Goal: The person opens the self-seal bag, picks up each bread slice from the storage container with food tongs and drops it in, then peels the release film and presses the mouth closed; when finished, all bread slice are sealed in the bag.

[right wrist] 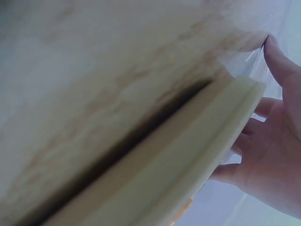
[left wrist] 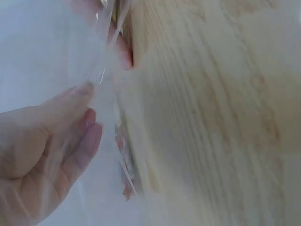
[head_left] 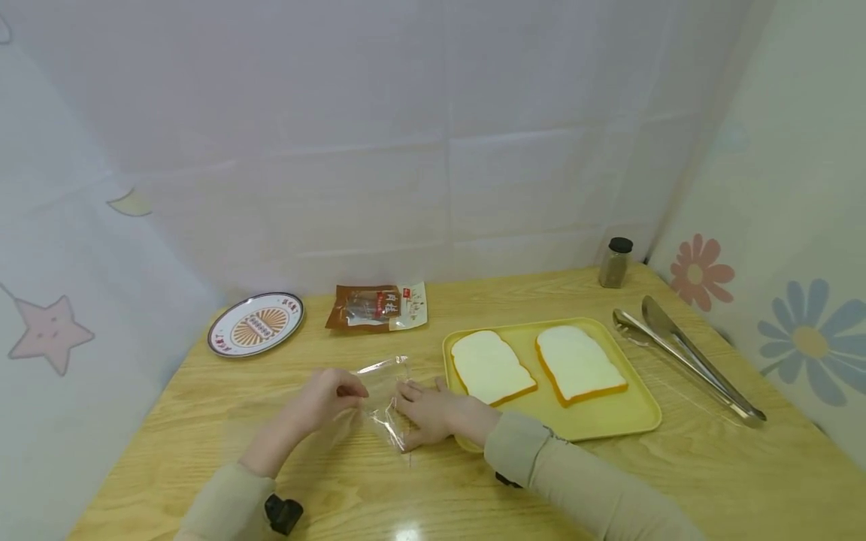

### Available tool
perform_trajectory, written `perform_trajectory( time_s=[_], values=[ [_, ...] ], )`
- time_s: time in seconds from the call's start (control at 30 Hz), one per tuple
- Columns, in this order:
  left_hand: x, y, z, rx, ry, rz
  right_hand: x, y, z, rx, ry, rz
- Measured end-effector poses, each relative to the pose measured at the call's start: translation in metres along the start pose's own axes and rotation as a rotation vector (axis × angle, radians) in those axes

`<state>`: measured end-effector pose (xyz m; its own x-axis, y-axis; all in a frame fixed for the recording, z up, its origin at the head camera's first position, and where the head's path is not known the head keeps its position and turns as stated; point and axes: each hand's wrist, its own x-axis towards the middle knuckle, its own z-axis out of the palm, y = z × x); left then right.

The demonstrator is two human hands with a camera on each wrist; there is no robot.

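Pinching clear plastic (head_left: 384,385) between the thumb and fingertips of the left hand (head_left: 329,400), with the tips brought together. Touching the same plastic with the right hand (head_left: 433,413), with fingers spread and fairly straight and with the thumb against its edge; not curled round anything. Can place that plastic, shiny and creased, between the two sets of fingers, above the wooden table (head_left: 365,500). Cannot tell whether to call it a bag or a sheet.

Just right of the right fingers, partly beneath the right wrist, can see a yellow tray (head_left: 602,422). Counting outward from those fingers on the tray, find a left bread slice (head_left: 492,366), then a right bread slice (head_left: 578,364), lying apart. Beyond the fingertips, notice a brown-and-white food packet (head_left: 375,308), and a round patterned plate (head_left: 257,324) farther out to the left. Well right of the right fingers, past the tray, see metal tongs (head_left: 661,321); farthest off, behind these, a black-lidded jar (head_left: 614,267).
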<state>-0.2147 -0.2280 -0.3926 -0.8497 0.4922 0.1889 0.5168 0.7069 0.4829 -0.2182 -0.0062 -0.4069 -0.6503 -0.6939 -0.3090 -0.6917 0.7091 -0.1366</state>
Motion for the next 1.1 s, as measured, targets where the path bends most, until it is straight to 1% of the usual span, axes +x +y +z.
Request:
perform_trajectory(
  time_s=[0.1,0.17,0.27,0.33,0.4,0.47,0.57,0.6,0.67,0.73,0.83,0.9,0.97,1.0,1.1],
  values=[
    [-0.001,0.001,-0.005,0.065,0.059,0.026,0.0,-0.001,0.0,-0.012,0.01,-0.002],
    [-0.003,0.002,-0.008,0.144,0.106,0.047,-0.001,-0.001,-0.001,-0.018,0.018,-0.006],
    [-0.006,0.003,-0.012,0.253,0.134,0.066,-0.001,-0.001,-0.001,-0.028,0.028,-0.01],
    [-0.008,0.003,-0.012,0.332,0.15,0.091,-0.001,0.0,-0.002,-0.044,0.041,-0.011],
    [-0.009,0.003,-0.011,0.378,0.164,0.125,0.001,0.0,-0.002,-0.06,0.055,-0.009],
    [-0.01,0.002,-0.01,0.412,0.195,0.173,0.002,0.001,-0.004,-0.076,0.071,-0.007],
    [-0.013,0.001,-0.008,0.394,0.226,0.234,0.005,0.001,-0.006,-0.088,0.08,-0.011],
    [-0.014,0.0,-0.008,0.39,0.231,0.246,0.006,0.001,-0.006,-0.092,0.083,-0.011],
    [-0.015,0.0,-0.008,0.357,0.221,0.267,0.007,0.0,-0.007,-0.088,0.082,-0.011],
    [-0.017,-0.001,-0.008,0.322,0.185,0.262,0.008,0.0,-0.008,-0.085,0.073,-0.008],
    [-0.018,-0.002,-0.009,0.271,0.119,0.261,0.009,-0.001,-0.01,-0.074,0.05,0.0],
    [-0.018,-0.002,-0.008,0.252,0.065,0.24,0.008,-0.001,-0.011,-0.074,0.031,0.004],
    [-0.018,-0.002,-0.007,0.253,0.04,0.23,0.008,-0.001,-0.013,-0.075,0.019,0.009],
    [-0.019,-0.002,-0.006,0.266,0.03,0.213,0.009,-0.001,-0.013,-0.078,0.014,0.011],
    [-0.018,-0.003,-0.002,0.32,0.036,0.189,0.011,-0.001,-0.013,-0.076,0.022,0.014]
  ],
)
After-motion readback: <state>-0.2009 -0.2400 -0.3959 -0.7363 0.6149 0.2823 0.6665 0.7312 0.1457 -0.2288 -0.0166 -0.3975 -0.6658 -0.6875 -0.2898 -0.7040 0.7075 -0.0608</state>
